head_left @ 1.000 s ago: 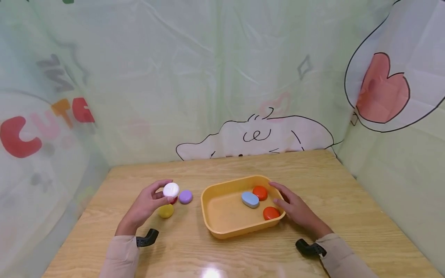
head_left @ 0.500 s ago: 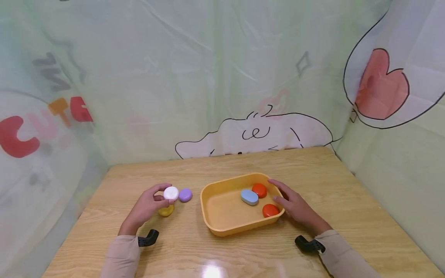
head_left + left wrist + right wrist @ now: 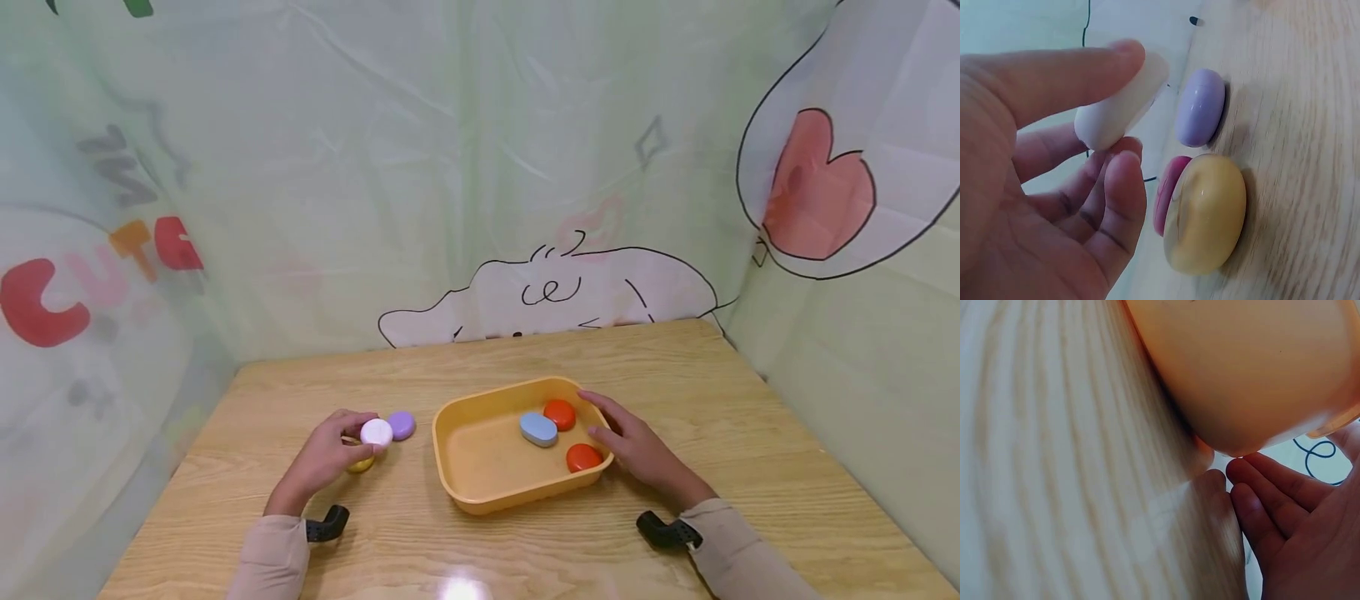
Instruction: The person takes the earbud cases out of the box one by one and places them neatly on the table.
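Note:
My left hand (image 3: 326, 458) pinches a white round, pebble-like piece (image 3: 377, 433) between thumb and fingers, raised above the table. Just beyond it a smooth purple piece (image 3: 402, 425) lies on the wood. A yellow piece (image 3: 1207, 215) sits below that hand, with a dark pink piece (image 3: 1169, 194) close behind it in the left wrist view. At the right end of a shallow yellow-orange tray (image 3: 480, 506), my right hand (image 3: 641, 450) holds the wall, thumb over the rim and fingers against the outside. Inside are a blue oval piece (image 3: 538, 429) and two red pieces (image 3: 560, 414).
The wooden table (image 3: 375, 550) carries the tray near its middle. A printed curtain (image 3: 360, 183) hangs behind the table and along both sides. Each wrist bears a black mount (image 3: 327, 525).
My left hand has moved slightly to the right and nearer with the white piece, lower over the yellow one. The right hand and tray have hardly moved.

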Available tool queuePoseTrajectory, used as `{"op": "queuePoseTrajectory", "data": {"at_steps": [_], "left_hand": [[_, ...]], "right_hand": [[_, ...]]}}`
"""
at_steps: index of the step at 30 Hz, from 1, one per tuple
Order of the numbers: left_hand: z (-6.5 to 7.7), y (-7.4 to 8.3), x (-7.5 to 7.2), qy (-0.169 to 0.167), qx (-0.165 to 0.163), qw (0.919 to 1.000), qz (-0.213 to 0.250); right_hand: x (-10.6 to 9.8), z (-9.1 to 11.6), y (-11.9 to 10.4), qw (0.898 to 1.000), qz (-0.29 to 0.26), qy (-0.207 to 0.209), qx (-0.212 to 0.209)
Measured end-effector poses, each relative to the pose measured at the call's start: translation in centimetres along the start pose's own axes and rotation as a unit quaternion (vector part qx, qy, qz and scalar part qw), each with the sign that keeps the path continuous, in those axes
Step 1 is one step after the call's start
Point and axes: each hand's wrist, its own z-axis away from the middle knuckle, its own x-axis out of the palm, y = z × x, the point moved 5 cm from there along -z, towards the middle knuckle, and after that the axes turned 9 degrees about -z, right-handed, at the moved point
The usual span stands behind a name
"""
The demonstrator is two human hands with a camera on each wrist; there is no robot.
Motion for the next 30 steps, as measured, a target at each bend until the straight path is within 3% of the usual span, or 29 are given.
{"op": "queuePoseTrajectory", "data": {"at_steps": [14,24,30], "left_hand": [[-0.2,0.7,1.7,0.004,0.054,0.9929,-0.106],[0.1,1.2,2.0,0.019,0.041,0.9839,-0.173],[0.1,1.5,2.0,0.019,0.043,0.9856,-0.162]], "right_hand": [[0.0,-0.1,0.4,1.000,-0.001,0.001,-0.002],[0.0,0.0,0.2,1.000,0.001,0.000,-0.006],[0.0,0.0,0.3,1.000,-0.001,0.001,-0.004]]}}
